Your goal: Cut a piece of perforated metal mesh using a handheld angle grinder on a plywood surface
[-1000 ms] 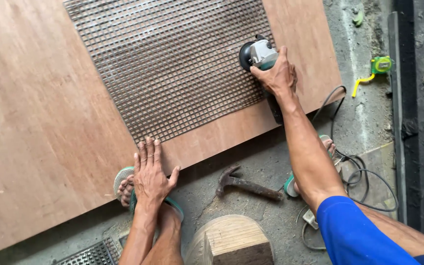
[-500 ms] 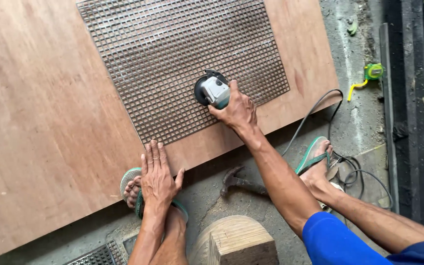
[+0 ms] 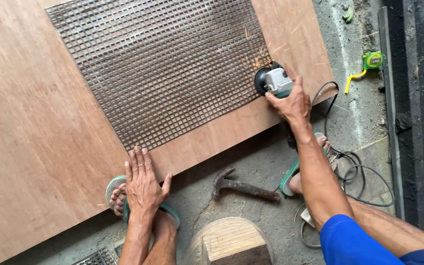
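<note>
The right hand (image 3: 294, 102) is clenched around an angle grinder (image 3: 272, 81), gripping its body from behind. The grinder's disc meets the right edge of a metal grid (image 3: 163, 68), and a few sparks fly up from that spot. The grid lies flat on a large plywood sheet (image 3: 30, 132) spread on the floor, with its near corner pointing toward the left hand (image 3: 142, 184).

The left hand is released, holding nothing: it rests palm down with fingers spread on the near edge of the plywood, just below the grid's near corner and well apart from the grinder. It lies over a foot in a green sandal (image 3: 116, 194).

Below the grid, on the concrete floor (image 3: 251, 162), a hammer (image 3: 241, 185) lies between the 2 arms. A wooden block (image 3: 229, 243) stands nearer still. A black cord (image 3: 354, 169) loops on the floor right of the grid, and a green tape measure (image 3: 369, 63) lies farther right.
</note>
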